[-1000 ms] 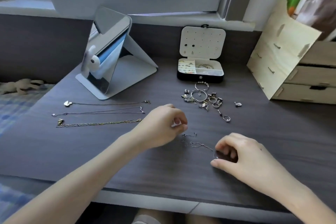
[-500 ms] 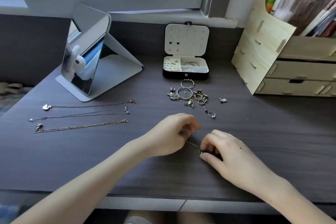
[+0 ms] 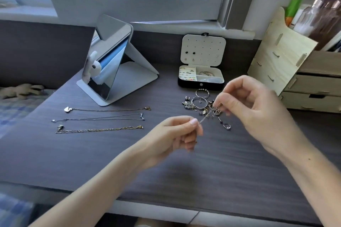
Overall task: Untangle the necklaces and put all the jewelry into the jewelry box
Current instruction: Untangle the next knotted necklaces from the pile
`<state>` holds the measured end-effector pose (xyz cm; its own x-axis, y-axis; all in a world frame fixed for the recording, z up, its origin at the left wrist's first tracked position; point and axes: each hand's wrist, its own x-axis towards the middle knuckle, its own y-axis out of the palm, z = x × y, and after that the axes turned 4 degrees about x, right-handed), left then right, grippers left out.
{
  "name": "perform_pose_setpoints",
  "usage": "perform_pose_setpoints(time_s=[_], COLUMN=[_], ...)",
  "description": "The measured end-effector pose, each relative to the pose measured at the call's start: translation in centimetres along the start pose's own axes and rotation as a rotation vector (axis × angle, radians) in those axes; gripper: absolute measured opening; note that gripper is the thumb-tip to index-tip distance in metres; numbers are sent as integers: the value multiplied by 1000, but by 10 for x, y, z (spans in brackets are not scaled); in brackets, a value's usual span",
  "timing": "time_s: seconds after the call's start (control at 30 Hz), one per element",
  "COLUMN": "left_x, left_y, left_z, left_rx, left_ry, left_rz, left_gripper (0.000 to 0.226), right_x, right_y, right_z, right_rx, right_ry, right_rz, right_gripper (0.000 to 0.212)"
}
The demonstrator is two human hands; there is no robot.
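The thin chain (image 3: 204,118) is pinched at one end between the thumb and curled fingers (image 3: 193,122) of the left hand (image 3: 175,134) and at the other between the fingertips of the right hand (image 3: 252,108). It is held stretched in the air in front of the jewelry box (image 3: 199,85), above the loose pile of rings (image 3: 198,103) that lies just before the box. It is judged to be very light, limp and slippery, and easily kinked or snapped if tugged. It is therefore best taken at the clasp or close beside a knot, with fingertips only, and drawn gently. Three necklaces (image 3: 103,120) are laid out straight on the table (image 3: 184,171), well to the left of the box. Half a second earlier both hands were low on the table and close together; since then the chain has been lifted and the hands drawn apart.
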<state>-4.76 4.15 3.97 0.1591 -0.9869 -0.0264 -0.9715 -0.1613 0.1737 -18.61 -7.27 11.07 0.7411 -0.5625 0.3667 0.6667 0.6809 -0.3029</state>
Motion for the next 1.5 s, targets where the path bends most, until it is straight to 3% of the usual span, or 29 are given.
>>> perform_pose_setpoints(time_s=[0.2,0.5,0.67,0.83,1.03,1.2,1.5], left_x=[-62,-144,-150,-145,-135,-104,15], left_y=[-60,-160,-188,-190,-178,-147,-69], left_z=[-10,-15,-15,-20,-26,-40,-16], left_rx=[267,1020,1056,1298,1519,1528,1450], left_ry=[-37,-339,-390,-476,-461,-284,134], left_rz=[-276,-720,-847,-799,-903,-921,-555], left_gripper=[24,27,15,18,16,16,14], right_x=[18,3,5,6,4,2,15], right_y=[36,135,163,166,152,114,40], right_z=[-10,-49,-55,-57,-62,-77,-111], right_rx=[204,-190,-433,-593,-547,-540,-693], right_ry=[76,176,129,32,-64,-81,-47], right_rz=[-128,165,219,253,226,90,-178], right_gripper=[16,16,6,10,17,5,5])
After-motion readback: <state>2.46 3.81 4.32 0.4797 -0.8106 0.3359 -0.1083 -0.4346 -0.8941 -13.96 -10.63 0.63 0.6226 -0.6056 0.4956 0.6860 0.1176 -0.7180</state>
